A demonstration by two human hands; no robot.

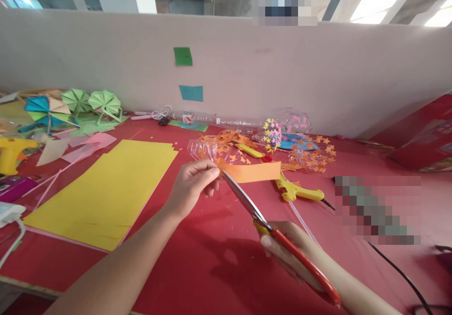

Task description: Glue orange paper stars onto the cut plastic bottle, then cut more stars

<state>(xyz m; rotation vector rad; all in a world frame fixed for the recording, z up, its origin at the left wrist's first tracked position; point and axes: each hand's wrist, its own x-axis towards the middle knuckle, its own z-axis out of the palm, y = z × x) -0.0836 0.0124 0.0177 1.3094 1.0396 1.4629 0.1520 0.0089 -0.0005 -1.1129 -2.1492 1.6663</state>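
Nearest the front edge of the red table [197,277], the right hand [287,246] is closed round the red handles of the scissors [246,200]. Blade tips point away, reaching the left end of the orange strip [254,172]. Left hand [190,183]: thumb and fingertips pinch that same end — the strip extends rightward, above the middle of the table. Yellow sheets [113,188] lie toward the left edge; a yellow glue gun [300,192] lies right of centre. Beyond — a yellow cutter [249,150], orange paper stars [229,138], and a clear bottle [235,122] along the far edge.
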